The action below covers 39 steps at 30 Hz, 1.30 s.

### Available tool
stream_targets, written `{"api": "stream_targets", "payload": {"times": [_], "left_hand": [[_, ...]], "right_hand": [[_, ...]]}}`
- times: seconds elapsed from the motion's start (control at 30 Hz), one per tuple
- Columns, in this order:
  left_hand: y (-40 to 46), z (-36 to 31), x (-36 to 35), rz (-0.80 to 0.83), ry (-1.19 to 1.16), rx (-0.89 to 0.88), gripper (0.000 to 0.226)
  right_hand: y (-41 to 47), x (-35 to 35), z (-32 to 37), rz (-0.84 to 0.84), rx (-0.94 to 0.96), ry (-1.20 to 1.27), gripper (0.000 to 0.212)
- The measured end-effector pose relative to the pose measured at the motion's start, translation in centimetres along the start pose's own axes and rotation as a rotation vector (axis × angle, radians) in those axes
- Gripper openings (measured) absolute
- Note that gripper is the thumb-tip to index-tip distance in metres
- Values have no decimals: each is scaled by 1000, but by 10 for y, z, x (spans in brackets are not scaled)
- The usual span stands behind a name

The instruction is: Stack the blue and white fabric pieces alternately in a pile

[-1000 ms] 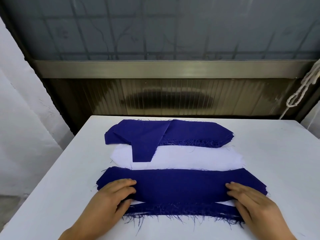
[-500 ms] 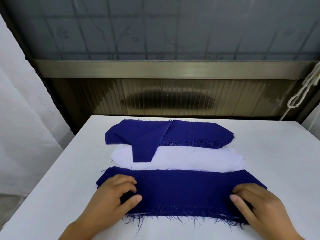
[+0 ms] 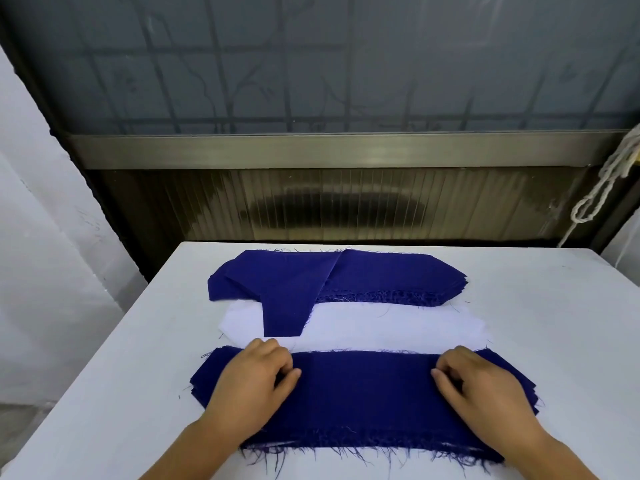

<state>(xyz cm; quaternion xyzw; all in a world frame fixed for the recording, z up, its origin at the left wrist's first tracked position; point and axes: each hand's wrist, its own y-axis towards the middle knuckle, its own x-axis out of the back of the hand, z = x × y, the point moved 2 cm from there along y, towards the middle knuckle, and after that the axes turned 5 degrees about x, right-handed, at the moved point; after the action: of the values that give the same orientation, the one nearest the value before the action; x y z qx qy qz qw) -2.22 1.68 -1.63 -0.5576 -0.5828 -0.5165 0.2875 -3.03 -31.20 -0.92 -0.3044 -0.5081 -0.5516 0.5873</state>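
Both my hands rest on the near blue pile (image 3: 363,396) on the table (image 3: 554,323); my left hand (image 3: 251,382) and right hand (image 3: 481,386) have fingers curled, grip clamped on its top piece; white pieces (image 3: 381,325) just behind; far blue pile (image 3: 346,277) beyond.

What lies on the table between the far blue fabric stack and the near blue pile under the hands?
In the head view, white fabric fills that stretch, with a flap of the far blue stack hanging over its left part toward the near blue pile.

Both hands, left (image 3: 251,382) and right (image 3: 479,384), lie palm-down, fingers curled under.
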Motion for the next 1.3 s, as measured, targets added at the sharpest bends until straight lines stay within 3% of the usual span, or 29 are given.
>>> {"api": "stream_targets", "payload": {"times": [0.13,0.2,0.3,0.37,0.47,0.57,0.67,0.77,0.97,1.2,1.3], "left_hand": [[11,18,5,-2,90,91,37],[24,17,5,-5,105,110,32],[42,-1,-1,0,16,22,11],[51,-17,-9,33,-45,-101,17],[62,-35,-28,160,-90,-247,31],[75,-43,-46,338,-144,-238,47],[91,-47,-55,368,-122,-239,56],[107,-44,-59,325,-52,-167,62],[120,-26,-47,44,281,36,58],[130,21,-16,23,541,316,60],[129,18,-11,-55,530,288,50]], "right_hand": [[6,9,-15,62,-108,-181,18],[19,10,-15,100,-126,-244,19],[45,8,-4,37,-81,-160,14],[63,2,6,-24,-4,-75,7],[95,-11,14,-86,83,-24,29],[125,-19,17,-91,87,-6,46],[139,-33,12,-36,43,9,55],[137,-48,5,-22,28,-38,54],[138,-54,1,-44,31,-19,51],[138,-55,-2,-90,35,-39,46],[138,-54,-3,-106,33,-57,44]]}}
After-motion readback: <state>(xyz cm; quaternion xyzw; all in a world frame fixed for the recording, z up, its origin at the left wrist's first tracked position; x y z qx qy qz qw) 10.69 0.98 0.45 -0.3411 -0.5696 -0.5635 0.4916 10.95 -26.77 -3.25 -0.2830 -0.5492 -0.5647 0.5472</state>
